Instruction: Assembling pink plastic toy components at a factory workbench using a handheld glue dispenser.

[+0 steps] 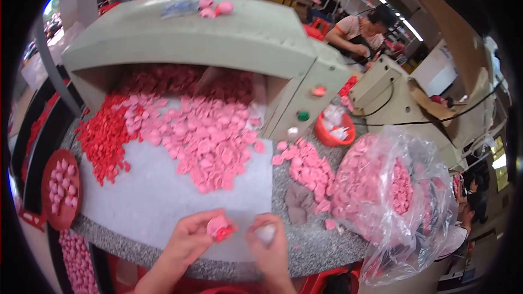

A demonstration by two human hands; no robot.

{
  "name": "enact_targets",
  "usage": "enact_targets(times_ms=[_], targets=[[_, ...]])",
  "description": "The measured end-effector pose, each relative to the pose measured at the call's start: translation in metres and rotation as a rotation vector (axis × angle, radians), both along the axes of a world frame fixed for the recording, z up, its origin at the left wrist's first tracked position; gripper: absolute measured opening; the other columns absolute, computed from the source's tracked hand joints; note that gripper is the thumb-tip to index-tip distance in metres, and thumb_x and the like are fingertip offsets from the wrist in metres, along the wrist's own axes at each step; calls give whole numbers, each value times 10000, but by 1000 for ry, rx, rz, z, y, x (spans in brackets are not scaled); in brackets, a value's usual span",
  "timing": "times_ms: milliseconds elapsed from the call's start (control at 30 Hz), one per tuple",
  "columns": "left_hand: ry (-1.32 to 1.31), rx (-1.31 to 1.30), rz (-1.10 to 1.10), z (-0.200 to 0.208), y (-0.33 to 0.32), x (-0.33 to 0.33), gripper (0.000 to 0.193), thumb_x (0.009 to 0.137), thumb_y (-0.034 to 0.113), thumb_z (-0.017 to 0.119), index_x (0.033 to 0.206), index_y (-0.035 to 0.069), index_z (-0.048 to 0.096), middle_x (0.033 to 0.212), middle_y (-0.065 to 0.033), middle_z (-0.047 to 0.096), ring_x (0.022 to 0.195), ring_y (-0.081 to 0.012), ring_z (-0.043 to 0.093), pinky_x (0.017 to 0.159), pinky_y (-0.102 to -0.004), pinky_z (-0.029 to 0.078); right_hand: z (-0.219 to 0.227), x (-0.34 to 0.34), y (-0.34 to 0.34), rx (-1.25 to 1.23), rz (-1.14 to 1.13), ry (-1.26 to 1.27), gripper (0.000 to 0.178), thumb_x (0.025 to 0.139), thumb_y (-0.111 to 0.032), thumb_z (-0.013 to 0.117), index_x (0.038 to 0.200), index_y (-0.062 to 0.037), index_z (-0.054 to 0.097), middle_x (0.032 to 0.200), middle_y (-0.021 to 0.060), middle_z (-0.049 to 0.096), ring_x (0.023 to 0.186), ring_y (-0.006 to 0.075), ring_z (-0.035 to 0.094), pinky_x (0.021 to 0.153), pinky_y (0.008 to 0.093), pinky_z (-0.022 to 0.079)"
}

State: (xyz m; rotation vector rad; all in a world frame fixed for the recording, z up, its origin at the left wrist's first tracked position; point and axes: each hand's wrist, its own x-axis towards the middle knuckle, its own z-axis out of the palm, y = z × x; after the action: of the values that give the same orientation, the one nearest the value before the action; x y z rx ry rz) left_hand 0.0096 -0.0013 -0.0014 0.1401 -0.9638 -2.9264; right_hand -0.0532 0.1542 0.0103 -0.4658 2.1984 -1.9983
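My left hand (190, 235) is closed on a small pink rounded plastic piece (217, 225), with a red piece (223, 233) at its lower edge. Just to the right, my right hand (273, 247) wraps around a small whitish, translucent thing (266, 233); blur hides its exact kind. Both hands are above the near part of a white sheet (163, 177). Beyond them spreads a heap of pink pieces (210, 136), cup-like and rounded. To its left lies a pile of small red pieces (103, 149).
A grey-green machine housing (190, 35) arches over the heap's back. On the left stands a red bowl (48, 215) of pink pieces. A grey cloth (299, 204), an orange-red basket (331, 133) and a large clear bag (381, 196) of pink pieces are right. Another person (359, 35) works beyond.
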Motion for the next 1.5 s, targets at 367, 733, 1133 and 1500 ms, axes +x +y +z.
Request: enact_targets(times_ms=[367, 733, 1133, 1500], targets=[[3, 414, -139, -16, 6, -16, 552, 849, 201, 545, 1308, 30, 292, 1191, -153, 488, 1139, -300, 456, 958, -420, 377, 18, 15, 27, -196, -201, -108, 344, 693, 19, 514, 1030, 9, 448, 859, 117, 519, 790, 203, 559, 574, 245, 463], [-176, 404, -134, -9, 6, -1, 558, 847, 269, 546, 1303, 52, 309, 1161, -125, 515, 1119, -277, 475, 937, -403, 400, 23, 32, 14, 113, -38, 627, 301, 600, -66, 620, 875, 37, 553, 728, 123, 590, 518, 206, 558, 487, 273, 457], [-173, 372, -74, -9, 3, 3, 431, 881, 266, 495, 1221, 10, 428, 1067, -97, 562, 1014, -231, 548, 878, -342, 441, 24, 31, 0, 174, 18, 675, 279, 606, -40, 638, 864, 30, 558, 711, 105, 613, 443, 192, 537, 413, 253, 427], [-206, 346, -63, -9, 6, 4, 445, 872, 285, 510, 1218, 15, 438, 1075, -100, 561, 1015, -226, 539, 907, -352, 412, 23, 27, -7, 171, 47, 718, 273, 613, -15, 639, 870, 36, 558, 724, 105, 619, 449, 185, 540, 407, 258, 426]])
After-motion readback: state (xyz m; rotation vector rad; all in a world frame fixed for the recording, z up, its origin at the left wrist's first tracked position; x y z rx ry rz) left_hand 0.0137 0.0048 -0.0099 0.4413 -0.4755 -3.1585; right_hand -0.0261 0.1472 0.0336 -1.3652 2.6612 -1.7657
